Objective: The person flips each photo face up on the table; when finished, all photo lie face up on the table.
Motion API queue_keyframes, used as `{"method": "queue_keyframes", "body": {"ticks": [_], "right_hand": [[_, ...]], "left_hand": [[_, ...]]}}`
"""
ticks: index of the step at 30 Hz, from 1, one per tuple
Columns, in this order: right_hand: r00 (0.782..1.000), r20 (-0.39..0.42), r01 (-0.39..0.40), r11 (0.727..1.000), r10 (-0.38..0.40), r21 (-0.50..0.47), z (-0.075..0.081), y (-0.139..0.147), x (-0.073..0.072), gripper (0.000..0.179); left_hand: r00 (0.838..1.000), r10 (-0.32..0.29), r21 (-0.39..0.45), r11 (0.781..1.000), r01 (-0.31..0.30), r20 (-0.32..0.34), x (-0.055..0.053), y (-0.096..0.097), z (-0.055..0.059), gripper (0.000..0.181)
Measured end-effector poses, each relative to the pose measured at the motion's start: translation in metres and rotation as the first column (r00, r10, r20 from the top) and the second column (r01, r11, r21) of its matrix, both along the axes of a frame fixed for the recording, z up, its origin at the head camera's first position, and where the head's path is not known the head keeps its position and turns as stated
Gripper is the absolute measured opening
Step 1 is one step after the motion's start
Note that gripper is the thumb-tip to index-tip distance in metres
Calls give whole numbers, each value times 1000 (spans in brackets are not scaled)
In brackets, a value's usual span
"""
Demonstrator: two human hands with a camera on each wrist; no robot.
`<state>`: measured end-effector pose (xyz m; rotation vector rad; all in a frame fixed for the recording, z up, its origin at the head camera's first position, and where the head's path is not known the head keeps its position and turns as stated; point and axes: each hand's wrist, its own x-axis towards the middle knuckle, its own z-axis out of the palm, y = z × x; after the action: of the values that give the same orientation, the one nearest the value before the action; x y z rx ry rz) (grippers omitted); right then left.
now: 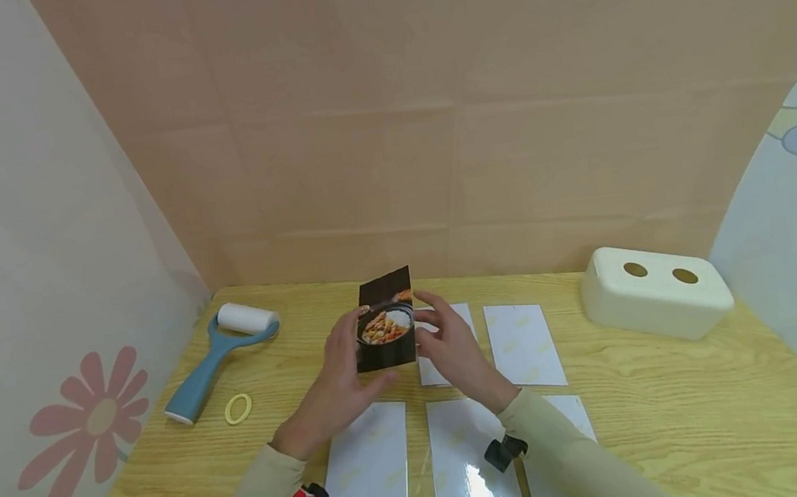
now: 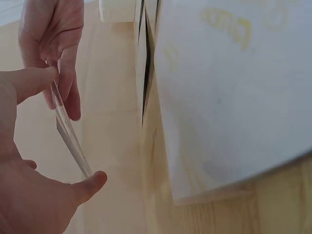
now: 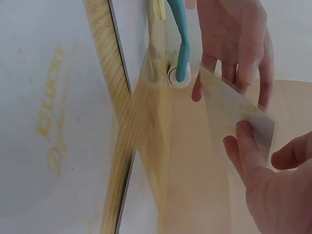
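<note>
Above the table, both hands hold a food photo print (image 1: 386,324) showing a dark bowl of rice and stew. My left hand (image 1: 342,376) grips it along its left side, thumb near the bottom edge. At the right edge are the curled fingers of my right hand (image 1: 453,348). The right wrist view shows the print's pale back (image 3: 239,114) with yellow lettering, and fingertips (image 3: 246,129) of the right hand against it. Seen nearly edge-on in the left wrist view, the print (image 2: 70,136) spans between the left hand's thumb and fingers.
Several white-backed prints lie face down on the wooden table, among them a front-left one (image 1: 367,470) and a back-right one (image 1: 525,344). A blue-handled lint roller (image 1: 216,353) and a yellow ring (image 1: 238,409) lie left. At back right stands a cream box (image 1: 654,294) with two holes.
</note>
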<state>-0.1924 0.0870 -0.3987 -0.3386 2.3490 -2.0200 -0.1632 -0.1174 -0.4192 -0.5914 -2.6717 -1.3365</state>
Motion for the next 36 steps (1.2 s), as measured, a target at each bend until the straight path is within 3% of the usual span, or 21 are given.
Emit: {"method": "queue_keyframes", "body": {"ticks": [6, 14, 19, 24, 31, 36], "right_hand": [[1000, 4, -10, 1000, 10, -12, -1, -1, 0, 58], [999, 39, -17, 999, 19, -29, -4, 1, -3, 51], [997, 77, -16, 999, 20, -40, -6, 0, -4, 51], [995, 103, -1, 1000, 2, -10, -8, -3, -3, 51], [997, 79, -20, 996, 13, 84, -12, -7, -1, 54], [995, 95, -27, 983, 9, 180, -14, -9, -2, 61]], "left_hand": [[996, 57, -7, 998, -56, 75, 1, -2, 3, 111], [965, 107, 123, 983, -140, 238, -1, -3, 4, 112], [963, 129, 168, 971, -171, 238, -5, -4, 2, 114], [961, 147, 155, 970, -186, 234, -7, -8, 2, 115], [964, 152, 151, 971, -188, 219, -8, -13, 1, 117], [965, 178, 99, 975, -199, 194, -8, -16, -1, 117]]}}
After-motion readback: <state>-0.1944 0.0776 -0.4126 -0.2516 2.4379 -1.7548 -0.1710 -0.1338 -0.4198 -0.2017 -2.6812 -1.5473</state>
